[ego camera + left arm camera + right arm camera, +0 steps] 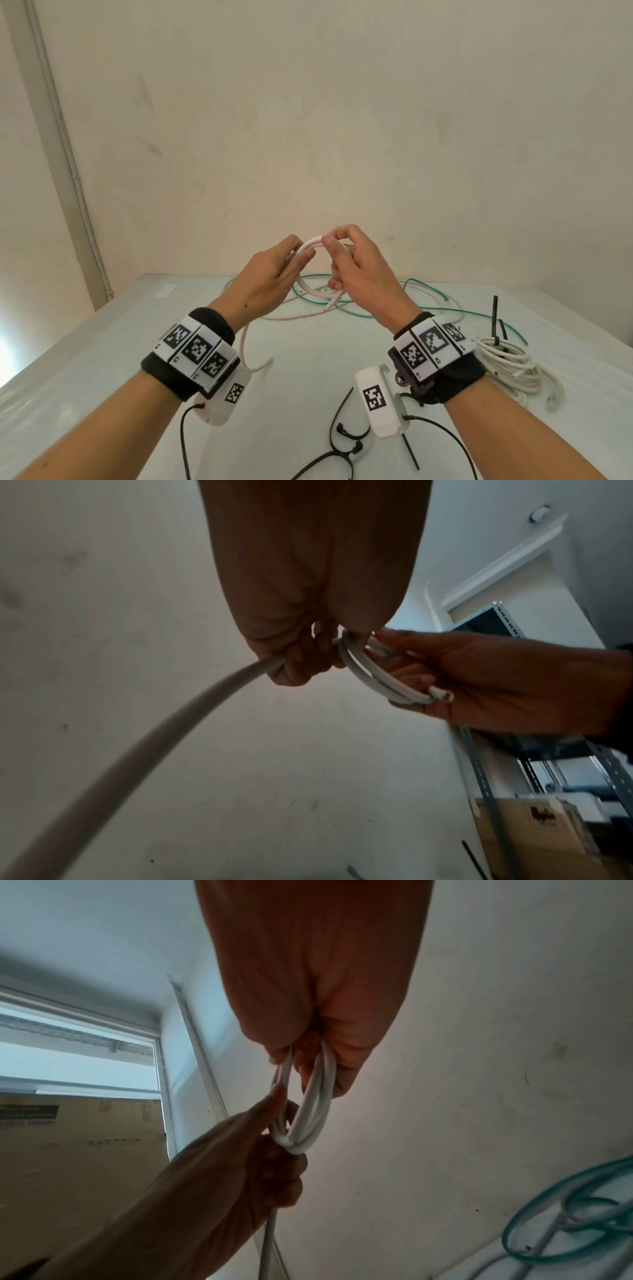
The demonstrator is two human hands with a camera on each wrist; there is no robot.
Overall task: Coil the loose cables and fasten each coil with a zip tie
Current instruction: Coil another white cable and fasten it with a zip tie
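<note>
The white cable (pixel 113 767) blurs, cut off at the corner.

Cardboard box (pixel 78 1150), window (pixel 75 1053), metal shelving (pixel 493 777).
</note>
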